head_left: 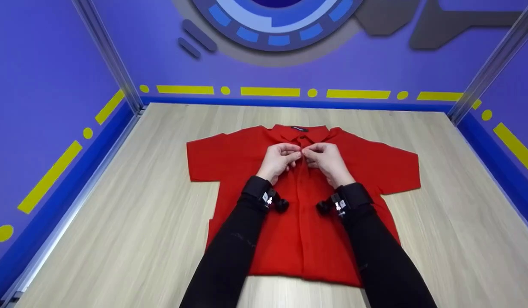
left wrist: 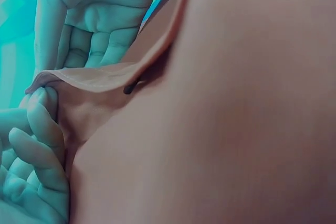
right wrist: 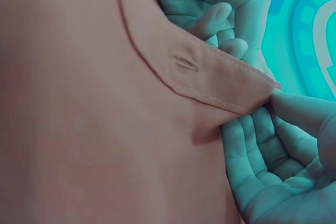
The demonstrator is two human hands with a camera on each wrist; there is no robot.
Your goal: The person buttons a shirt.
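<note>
A red short-sleeved shirt [head_left: 264, 239] lies front side up with its collar [head_left: 285, 131] toward the back wall. Just below the collar, my left hand [head_left: 281, 160] and right hand [head_left: 326, 160] meet at the front placket, fingertips almost touching. In the left wrist view, the left hand [left wrist: 34, 166] pinches the fabric edge; a small dark button [left wrist: 129, 88] shows under the fold. The right wrist view shows my right hand [right wrist: 286, 161] pinching the raised placket, with a stitched buttonhole [right wrist: 185, 62] facing the camera. What lies between the fingertips is hidden.
The shirt lies on a light wood-grain table [head_left: 131, 205]. Blue panels with yellow marks, such as the back wall [head_left: 161, 68], and metal corner posts [head_left: 114, 55] enclose its sides and back. Both wrists carry black camera straps [head_left: 257, 188].
</note>
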